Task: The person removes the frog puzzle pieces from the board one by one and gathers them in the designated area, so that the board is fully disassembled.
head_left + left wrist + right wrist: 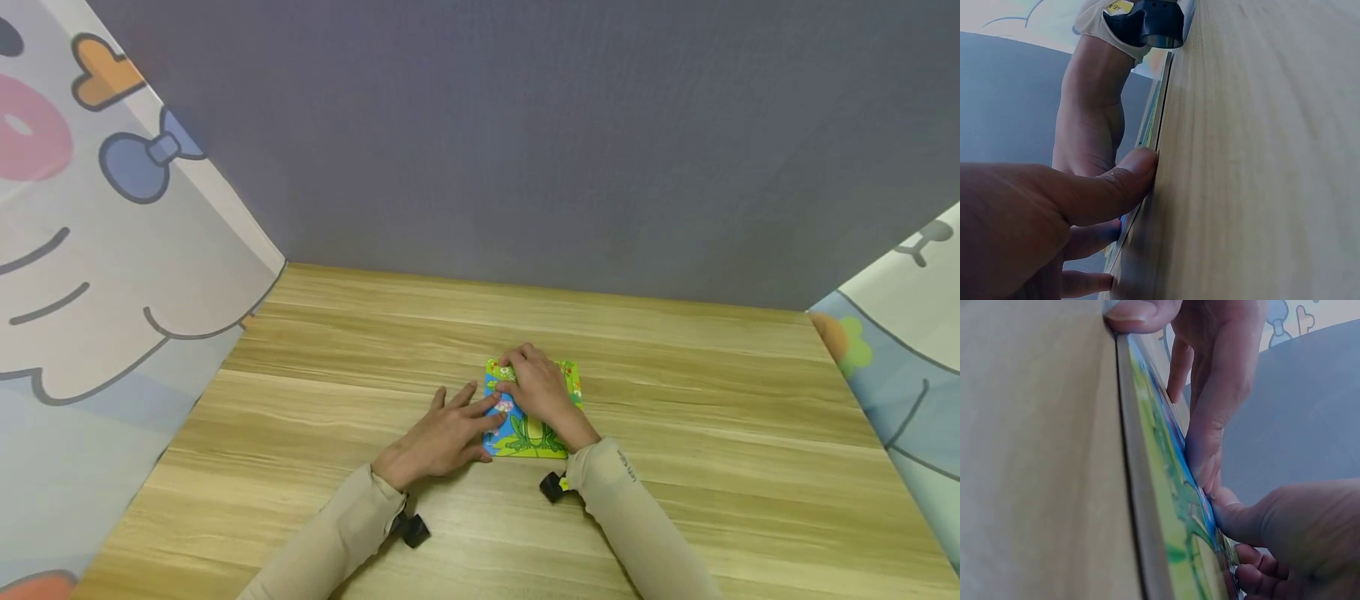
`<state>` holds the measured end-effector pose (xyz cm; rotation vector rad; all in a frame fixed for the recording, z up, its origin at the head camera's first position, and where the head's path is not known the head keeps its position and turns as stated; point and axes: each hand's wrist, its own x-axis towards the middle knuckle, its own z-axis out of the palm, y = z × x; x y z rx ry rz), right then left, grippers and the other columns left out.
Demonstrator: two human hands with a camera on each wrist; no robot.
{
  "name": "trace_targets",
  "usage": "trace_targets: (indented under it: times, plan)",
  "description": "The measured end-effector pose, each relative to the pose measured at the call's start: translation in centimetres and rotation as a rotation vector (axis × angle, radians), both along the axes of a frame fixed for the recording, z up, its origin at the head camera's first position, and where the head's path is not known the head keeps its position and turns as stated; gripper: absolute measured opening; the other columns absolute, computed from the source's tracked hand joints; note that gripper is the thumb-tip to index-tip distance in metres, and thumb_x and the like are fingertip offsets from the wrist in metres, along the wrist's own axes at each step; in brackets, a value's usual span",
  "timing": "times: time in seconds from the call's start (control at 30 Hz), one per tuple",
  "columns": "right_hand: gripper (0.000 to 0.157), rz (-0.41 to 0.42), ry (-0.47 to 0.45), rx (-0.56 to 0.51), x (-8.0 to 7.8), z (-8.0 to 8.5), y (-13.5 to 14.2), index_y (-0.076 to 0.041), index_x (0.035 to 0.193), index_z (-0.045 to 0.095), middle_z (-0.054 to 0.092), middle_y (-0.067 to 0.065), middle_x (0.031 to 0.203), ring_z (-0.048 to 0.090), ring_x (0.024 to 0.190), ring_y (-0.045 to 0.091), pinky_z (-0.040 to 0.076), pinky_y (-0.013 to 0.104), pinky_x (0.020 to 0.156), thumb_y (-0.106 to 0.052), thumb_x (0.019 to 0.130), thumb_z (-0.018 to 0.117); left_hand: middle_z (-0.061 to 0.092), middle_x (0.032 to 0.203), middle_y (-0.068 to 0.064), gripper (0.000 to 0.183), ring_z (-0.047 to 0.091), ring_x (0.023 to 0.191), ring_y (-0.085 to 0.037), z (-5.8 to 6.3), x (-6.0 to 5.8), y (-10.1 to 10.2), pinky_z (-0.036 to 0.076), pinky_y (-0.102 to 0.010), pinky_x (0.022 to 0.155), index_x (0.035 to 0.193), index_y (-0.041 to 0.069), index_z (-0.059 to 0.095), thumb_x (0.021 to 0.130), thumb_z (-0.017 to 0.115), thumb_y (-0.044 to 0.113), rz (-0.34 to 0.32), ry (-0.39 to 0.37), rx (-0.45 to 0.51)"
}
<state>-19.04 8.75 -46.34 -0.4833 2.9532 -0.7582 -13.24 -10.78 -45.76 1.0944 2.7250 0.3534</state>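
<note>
A flat, brightly coloured picture board (525, 447) with a green frog, blue water and pink flowers lies on the wooden table. My left hand (445, 435) reaches over its left side with fingers spread and fairly straight, two fingertips on the picture. In the left wrist view the left thumb (1138, 169) rests along the board's near edge. Over the board's upper part, my right hand (538, 387) bends its fingers down at the surface. The right thumb (1238, 519) touches the picture close to the left fingertips; I cannot tell whether the right fingers pinch a loose piece.
Wood-grain tabletop (337, 358) surrounds the board. A grey panel (525, 150) rises at the back, and cartoon-printed walls (112, 275) flank both sides. Black wrist devices (553, 487) hang at both sleeve cuffs.
</note>
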Motion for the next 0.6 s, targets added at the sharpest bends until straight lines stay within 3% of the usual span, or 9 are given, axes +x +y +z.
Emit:
trace_targets:
  times: [0.27,0.5,0.6]
  plan:
    - [0.033,0.014,-0.005,-0.006,0.0,0.1,0.0,-0.01,0.118,0.065,0.061,0.011,0.117,0.06,0.104,0.029,0.051,0.049,0.087,-0.027,0.091,0.074,0.04,0.16,-0.006,0.063,0.031,0.148,-0.048,0.1,0.0,0.0,0.031,-0.079,0.105,0.148,0.022,0.051,0.092,0.066,0.046,-0.001,0.0,0.004]
    - [0.035,0.03,-0.051,-0.156,-0.1,0.0,0.6,-0.009,0.12,0.06,0.064,0.011,0.123,0.06,0.116,0.031,0.046,0.054,0.099,-0.023,0.091,0.074,0.039,0.161,-0.006,0.062,0.032,0.148,-0.048,0.1,0.0,0.0,0.032,-0.079,0.104,0.147,0.022,0.051,0.092,0.066,0.045,-0.001,0.008,0.002]
    - [0.031,0.056,-0.059,-0.208,-0.2,0.0,1.0,-0.009,0.12,0.06,0.065,0.011,0.121,0.061,0.11,0.029,0.048,0.051,0.096,-0.02,0.093,0.071,0.039,0.161,-0.006,0.062,0.032,0.148,-0.047,0.0,0.0,0.0,0.033,-0.078,0.104,0.147,0.022,0.052,0.092,0.065,0.045,-0.003,0.013,0.0]
